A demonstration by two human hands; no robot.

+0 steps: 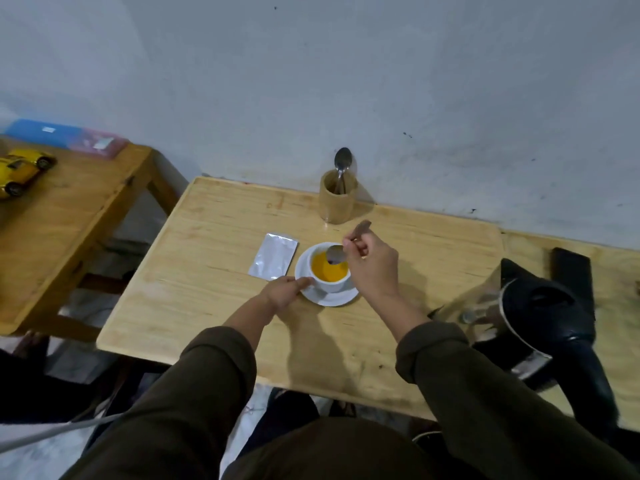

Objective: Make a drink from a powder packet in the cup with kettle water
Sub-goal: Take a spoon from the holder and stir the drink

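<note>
Head view shows my right hand (372, 263) pinched around a spoon (337, 252), its bowl lifted just above the orange drink in the white cup (329, 271). My left hand (285, 291) steadies things, fingers closed against the cup's near side at the saucer (341, 297) rim. Beside the saucer lies the silver packet (273, 256) — opened and spent, I judge. The cup sits mid-counter (207, 306); the kettle (540, 313) stands well apart on my right. Stirring looks like the step in hand — next I'd dip the spoon back gently, keeping the liquid from slopping over.
</note>
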